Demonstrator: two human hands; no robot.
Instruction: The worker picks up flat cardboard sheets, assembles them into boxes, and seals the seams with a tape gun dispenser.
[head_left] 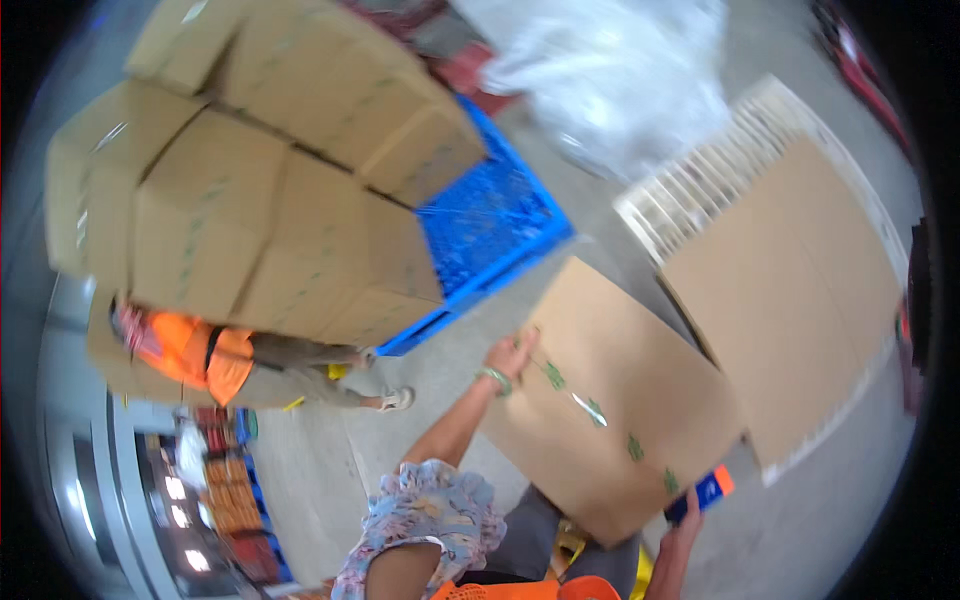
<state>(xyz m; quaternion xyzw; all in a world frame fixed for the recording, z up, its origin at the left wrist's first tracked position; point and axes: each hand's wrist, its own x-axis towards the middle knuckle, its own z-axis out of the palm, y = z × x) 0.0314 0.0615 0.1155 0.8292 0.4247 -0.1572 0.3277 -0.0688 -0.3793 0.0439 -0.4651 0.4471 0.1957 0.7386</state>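
Note:
A brown cardboard box [620, 420] is right in front of me, tilted, with clear tape and green printed marks along its top seam. My left hand [512, 355], a green bracelet at the wrist, grips the box's left edge near the seam, its fingers bent over onto the top. Close to the box's lower right corner, my right hand [684, 520] is closed around a blue handheld tool with an orange end [703, 493]. Its exact kind does not show.
Large cartons [250, 190] are stacked on a blue pallet [500, 215] at the upper left, with a person in an orange vest [205, 355] beside them. To the right, flat cardboard [790, 300] covers part of a white slatted pallet [715, 165]. Clear plastic sheeting [610, 80] lies beyond.

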